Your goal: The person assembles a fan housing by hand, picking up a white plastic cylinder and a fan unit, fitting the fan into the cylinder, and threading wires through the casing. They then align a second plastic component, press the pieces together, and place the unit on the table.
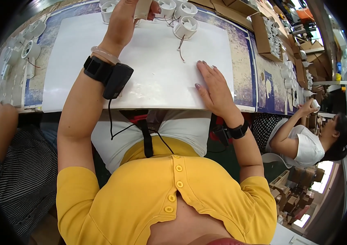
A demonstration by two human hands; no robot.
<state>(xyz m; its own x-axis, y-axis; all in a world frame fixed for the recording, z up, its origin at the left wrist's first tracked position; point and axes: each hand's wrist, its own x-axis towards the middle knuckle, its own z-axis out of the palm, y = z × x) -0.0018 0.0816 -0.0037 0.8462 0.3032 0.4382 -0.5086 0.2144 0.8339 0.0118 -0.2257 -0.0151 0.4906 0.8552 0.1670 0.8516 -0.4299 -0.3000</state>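
Observation:
My left hand (129, 16) reaches to the far edge of the white work sheet (149, 73), its fingers closed round a cream-white piece (143, 9). That piece is cut off by the top of the picture, so its kind does not show. Close by stand several white round fan units (186, 27) with blades inside and thin wires. The nearest one trails a brown-red wire lead (180, 49) onto the sheet. My right hand (215, 87) rests flat near the right front of the sheet, fingers stretched out and holding nothing.
More white fan units (31, 50) stand at the left end of the table. Cardboard boxes (265, 38) with white parts line the right side. A co-worker (304, 141) at the right holds a small white part; another person's arm (4, 122) rests at the left table edge.

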